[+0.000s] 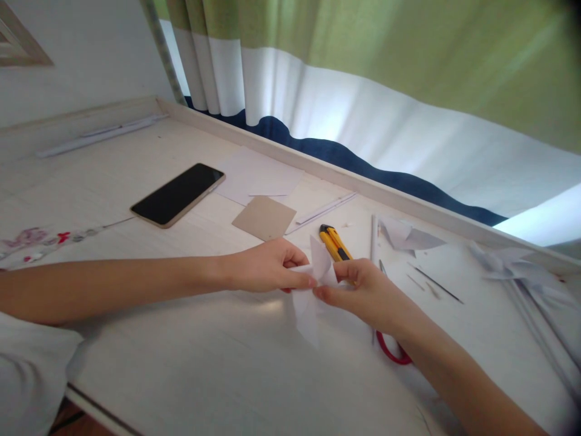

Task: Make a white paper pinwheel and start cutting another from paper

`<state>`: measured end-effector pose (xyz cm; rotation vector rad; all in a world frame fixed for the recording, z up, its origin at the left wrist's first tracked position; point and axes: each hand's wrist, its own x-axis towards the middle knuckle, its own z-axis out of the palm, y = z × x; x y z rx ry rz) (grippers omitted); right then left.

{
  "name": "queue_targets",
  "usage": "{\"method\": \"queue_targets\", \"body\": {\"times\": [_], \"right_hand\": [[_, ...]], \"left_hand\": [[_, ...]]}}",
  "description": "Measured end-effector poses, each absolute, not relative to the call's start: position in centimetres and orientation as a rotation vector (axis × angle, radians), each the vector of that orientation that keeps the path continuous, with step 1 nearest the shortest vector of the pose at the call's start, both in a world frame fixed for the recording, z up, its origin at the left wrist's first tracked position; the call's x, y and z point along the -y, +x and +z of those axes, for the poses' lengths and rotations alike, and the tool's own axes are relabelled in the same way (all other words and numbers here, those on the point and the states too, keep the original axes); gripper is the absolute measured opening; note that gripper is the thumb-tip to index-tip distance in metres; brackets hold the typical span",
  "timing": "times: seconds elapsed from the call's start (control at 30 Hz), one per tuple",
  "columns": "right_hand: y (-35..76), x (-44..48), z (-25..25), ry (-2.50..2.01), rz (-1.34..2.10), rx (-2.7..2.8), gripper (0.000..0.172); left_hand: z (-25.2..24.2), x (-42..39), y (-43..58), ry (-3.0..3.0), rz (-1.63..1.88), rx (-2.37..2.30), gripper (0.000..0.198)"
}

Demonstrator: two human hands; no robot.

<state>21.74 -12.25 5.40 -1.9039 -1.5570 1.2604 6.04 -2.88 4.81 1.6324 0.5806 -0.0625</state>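
My left hand and my right hand meet over the middle of a pale wooden desk. Both pinch a small folded piece of white paper between thumb and fingers, the left from the left side, the right from the right. One pointed flap of the paper sticks up, another hangs down toward the desk. A yellow and black utility knife lies just behind my right hand, partly hidden by it.
A black phone lies face up at the back left, beside a brown card square and a white sheet. Red-handled scissors lie under my right wrist. Folded paper shapes and paper strips sit at right. A curtain hangs behind.
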Motion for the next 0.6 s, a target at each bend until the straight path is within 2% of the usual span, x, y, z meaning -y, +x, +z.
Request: {"method": "queue_targets", "body": {"times": [0.37, 0.53, 0.6], "right_hand": [[21.1, 12.4, 6.5, -1.979, 1.168, 1.622, 0.023], [21.0, 12.6, 6.7, -1.969, 0.99, 1.658, 0.021], [21.3, 12.7, 6.5, -1.91, 0.942, 1.592, 0.028]], "left_hand": [[4.3, 2.9, 5.6, 1.641, -0.027, -0.556, 0.02], [4.1, 2.7, 5.3, 1.682, -0.014, -0.515, 0.02], [4.2, 2.6, 5.2, 1.752, 0.018, -0.523, 0.019]]}}
